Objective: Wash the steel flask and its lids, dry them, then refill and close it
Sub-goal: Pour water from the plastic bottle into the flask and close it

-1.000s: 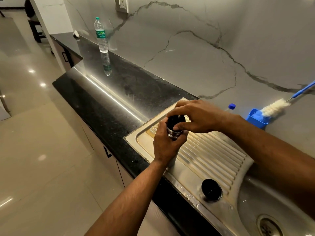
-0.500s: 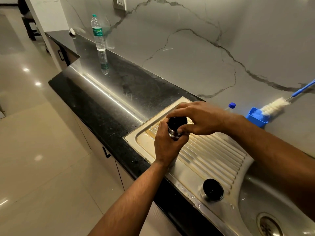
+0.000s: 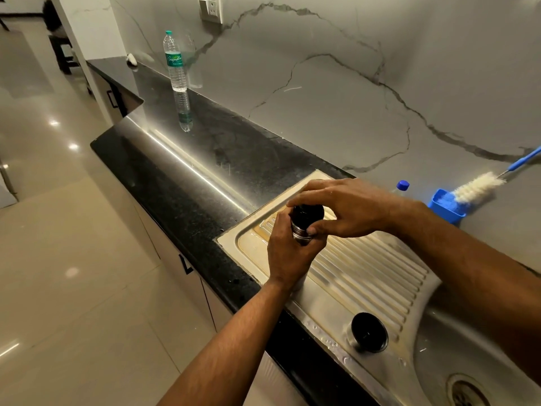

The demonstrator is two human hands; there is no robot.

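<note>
The left hand (image 3: 288, 253) wraps the flask (image 3: 303, 234), fingers clamped round its steel body, holding it upright on the drainboard (image 3: 366, 268). The right hand (image 3: 348, 210) pinches the black lid (image 3: 307, 213) on the flask's mouth. Wet steel probably slips, and a filled flask would be heavy, so a full wrap low on the body suits; the rigid lid takes a fingertip twist. Right of the flask, the cap (image 3: 369, 332) lies near the desk's edge.

flask (image 3: 301, 234) body: hidden by hands | drain (image 3: 468, 391): cut off
</note>
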